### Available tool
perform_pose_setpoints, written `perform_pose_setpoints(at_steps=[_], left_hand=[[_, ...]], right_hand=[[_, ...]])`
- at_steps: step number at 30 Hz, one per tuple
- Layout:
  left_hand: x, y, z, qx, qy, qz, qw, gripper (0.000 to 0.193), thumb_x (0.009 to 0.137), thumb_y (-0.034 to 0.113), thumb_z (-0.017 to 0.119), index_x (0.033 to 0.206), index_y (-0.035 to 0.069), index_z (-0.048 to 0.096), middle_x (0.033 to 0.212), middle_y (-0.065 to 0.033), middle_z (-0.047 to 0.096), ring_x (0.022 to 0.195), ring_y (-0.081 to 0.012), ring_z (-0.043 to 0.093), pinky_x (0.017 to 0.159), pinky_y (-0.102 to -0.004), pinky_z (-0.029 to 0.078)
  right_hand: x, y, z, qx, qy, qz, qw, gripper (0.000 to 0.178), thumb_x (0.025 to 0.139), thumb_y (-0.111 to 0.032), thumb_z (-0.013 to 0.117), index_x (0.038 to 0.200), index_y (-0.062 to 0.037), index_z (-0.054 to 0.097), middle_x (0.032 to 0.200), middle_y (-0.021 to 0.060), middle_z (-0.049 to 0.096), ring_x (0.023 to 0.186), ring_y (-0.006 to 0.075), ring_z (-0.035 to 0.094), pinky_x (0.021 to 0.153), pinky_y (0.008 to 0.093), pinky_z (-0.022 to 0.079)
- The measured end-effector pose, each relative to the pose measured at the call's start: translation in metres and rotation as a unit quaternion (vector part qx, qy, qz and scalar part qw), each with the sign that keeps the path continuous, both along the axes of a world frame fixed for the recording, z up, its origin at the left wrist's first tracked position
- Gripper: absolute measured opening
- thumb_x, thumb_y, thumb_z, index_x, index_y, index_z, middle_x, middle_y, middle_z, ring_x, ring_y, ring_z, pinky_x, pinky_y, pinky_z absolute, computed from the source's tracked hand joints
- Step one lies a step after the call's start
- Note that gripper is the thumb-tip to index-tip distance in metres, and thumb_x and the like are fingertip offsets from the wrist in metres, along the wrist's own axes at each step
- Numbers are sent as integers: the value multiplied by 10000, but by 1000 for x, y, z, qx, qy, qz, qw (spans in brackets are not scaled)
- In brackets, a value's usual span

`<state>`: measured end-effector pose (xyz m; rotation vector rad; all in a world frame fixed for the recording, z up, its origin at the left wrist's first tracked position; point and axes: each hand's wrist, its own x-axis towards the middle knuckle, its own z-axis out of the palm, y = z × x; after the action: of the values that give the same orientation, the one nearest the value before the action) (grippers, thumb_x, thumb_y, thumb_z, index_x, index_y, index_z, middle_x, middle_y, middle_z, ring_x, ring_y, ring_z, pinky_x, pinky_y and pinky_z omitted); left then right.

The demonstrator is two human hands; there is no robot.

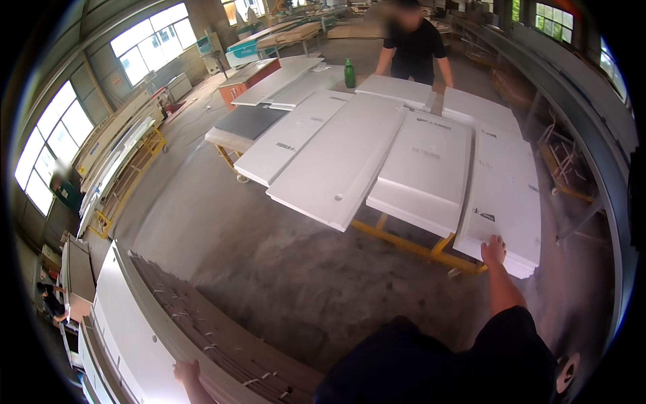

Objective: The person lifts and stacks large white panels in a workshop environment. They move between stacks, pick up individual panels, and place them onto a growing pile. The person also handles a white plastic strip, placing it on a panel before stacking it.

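Observation:
My right hand reaches forward and rests on the near edge of the rightmost white panel, which lies on a stack on a yellow-framed cart. Whether the fingers grip the edge I cannot tell. My left hand holds the rim of an upright stack of grey-brown boards at the lower left. Several other white panels lie side by side across the cart. A person in black stands at the far side with both hands on the panels.
A green bottle stands on the far panels. A dark grey board lies at the cart's left. Board racks line the left wall under windows. A metal rail runs along the right. Concrete floor lies between me and the cart.

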<state>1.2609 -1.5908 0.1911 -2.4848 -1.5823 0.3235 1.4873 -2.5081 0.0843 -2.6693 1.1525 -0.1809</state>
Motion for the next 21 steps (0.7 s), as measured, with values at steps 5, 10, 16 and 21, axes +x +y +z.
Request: perform_pose_setpoints(at_steps=[5,10,16,21], left_hand=[[6,77,-12,-11,65,-27,997,627,740,446,637,1150,-25,586,1162,-194,605,1108,-319,580,939,-395,482],[-5,127,-14,7,55,-18,998,656,723,462,663,1144,-35,587,1161,-168,619,1124,-302,572,936,-370,484],[-6,181,-5,-104,124,-10,987,840,794,639,556,1353,18,476,1366,-205,492,1314,-329,417,1076,-416,344],[-8,216,-2,-80,111,-7,991,810,811,640,529,1325,14,509,1341,-207,514,1285,-324,452,1056,-420,372]], right_hand=[[-7,37,-3,24,35,-32,999,534,801,-260,584,1294,-86,480,1387,137,439,1292,311,396,1025,474,362],[-29,103,-45,114,23,-51,992,530,817,-289,544,1299,-75,487,1283,172,536,1252,345,446,1006,477,383],[-77,244,-152,184,99,17,978,334,780,-287,578,971,-19,633,1043,234,629,1021,428,580,877,491,469],[-108,349,-189,236,150,159,947,291,774,-262,575,863,-4,677,913,199,669,907,381,636,798,466,500]])
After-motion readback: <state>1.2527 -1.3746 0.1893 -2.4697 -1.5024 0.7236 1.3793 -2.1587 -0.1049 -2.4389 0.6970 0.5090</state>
